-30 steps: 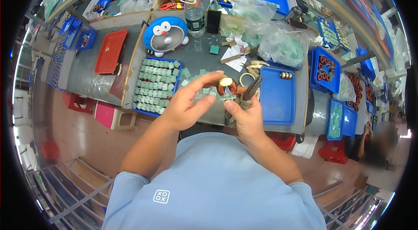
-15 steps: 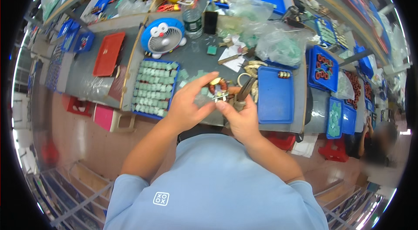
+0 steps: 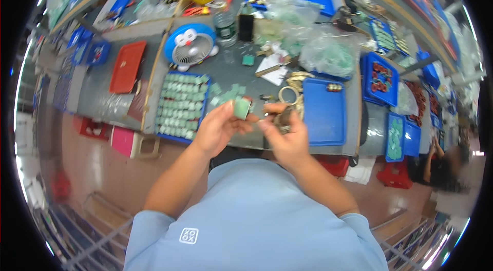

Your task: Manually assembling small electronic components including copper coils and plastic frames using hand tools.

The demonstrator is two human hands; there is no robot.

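Mid-frame, the left hand (image 3: 213, 131) pinches a green square (image 3: 241, 109), the right hand (image 3: 288, 140) grips a dark tool (image 3: 282, 118) (blurred); a loose pinch could drop the square.

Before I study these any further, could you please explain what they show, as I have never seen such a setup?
There is no machine here: a person in a light blue shirt works with two bare hands. The view comes from a wide camera worn on the head, looking down, so straight edges bend near the rim.

The left hand has a green square piece in its grip. The right hand is curled around a dark tool, too blurred to make out.

On the grey bench, a blue tray of green squares lies to the left and a mostly bare blue tray to the right. Farther back stand a fan and a bottle.
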